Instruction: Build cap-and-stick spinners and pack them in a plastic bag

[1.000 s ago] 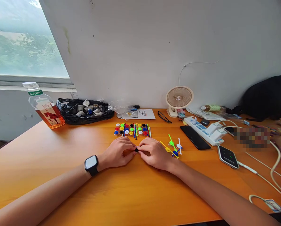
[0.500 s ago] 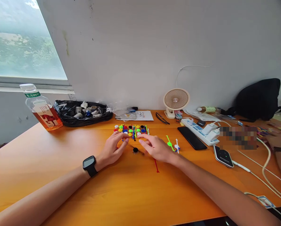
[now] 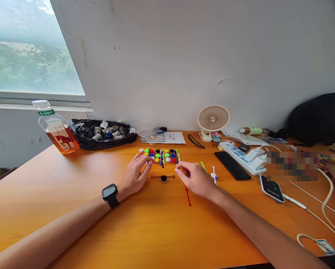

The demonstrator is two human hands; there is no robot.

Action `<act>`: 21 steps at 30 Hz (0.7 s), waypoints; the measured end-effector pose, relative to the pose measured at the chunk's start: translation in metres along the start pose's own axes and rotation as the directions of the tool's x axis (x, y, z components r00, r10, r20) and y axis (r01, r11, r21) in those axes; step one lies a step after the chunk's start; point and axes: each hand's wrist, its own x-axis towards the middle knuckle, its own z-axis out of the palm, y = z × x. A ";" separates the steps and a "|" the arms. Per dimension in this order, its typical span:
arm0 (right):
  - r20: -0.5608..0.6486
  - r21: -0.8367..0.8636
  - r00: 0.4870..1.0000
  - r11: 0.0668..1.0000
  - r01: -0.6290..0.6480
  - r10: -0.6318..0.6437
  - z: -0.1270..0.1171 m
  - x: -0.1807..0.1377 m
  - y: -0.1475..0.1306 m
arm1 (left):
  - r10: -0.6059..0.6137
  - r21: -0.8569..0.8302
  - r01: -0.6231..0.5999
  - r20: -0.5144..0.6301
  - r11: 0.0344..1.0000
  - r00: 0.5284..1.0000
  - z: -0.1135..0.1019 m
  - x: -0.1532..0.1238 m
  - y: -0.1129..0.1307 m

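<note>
A spinner-like piece with a black disc [image 3: 163, 178] and thin dark arms lies on the table between my hands; its arms look blurred. My left hand [image 3: 136, 172] is just left of it, fingers loosely bent and apart from the thumb, holding nothing I can see. To its right, my right hand [image 3: 197, 177] has its fingers curled and thumb against the index finger, with nothing visible between them. A red stick [image 3: 188, 196] shows partly below the right hand. Behind my hands sit several rows of coloured discs [image 3: 157, 155] and coloured sticks [image 3: 162, 158], the left ones partly covered by my fingers.
Right of my right hand are a white arrow-ended piece [image 3: 214, 175], a black phone [image 3: 231, 165] and a power strip [image 3: 242, 158] with cables. A fan [image 3: 213, 118] stands behind. At left are a drink bottle [image 3: 58, 130] and a black plastic bag [image 3: 100, 141].
My right hand has drawn back to the right from the black-disc piece, its fingers curling in. My left hand stays about where it was. The view has shifted slightly.
</note>
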 end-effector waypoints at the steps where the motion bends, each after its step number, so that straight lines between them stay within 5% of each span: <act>1: 0.013 -0.040 1.000 0.999 -0.005 0.005 -0.002 -0.003 0.001 | 0.012 0.013 -0.012 0.003 1.000 1.000 -0.001 0.001 0.000; 5: 0.107 -0.231 0.994 0.973 0.007 0.018 -0.010 -0.014 0.004 | 0.055 0.082 -0.059 0.055 0.995 0.997 -0.011 0.003 0.003; 12: 0.328 -0.400 0.943 0.912 0.091 0.050 -0.016 -0.027 -0.003 | -0.100 0.180 0.063 0.206 0.982 0.973 -0.029 -0.008 0.004; 21: 0.249 -0.232 0.969 0.971 0.061 -0.001 -0.012 -0.023 0.001 | -0.087 0.058 0.071 0.373 0.996 0.924 -0.038 -0.014 -0.010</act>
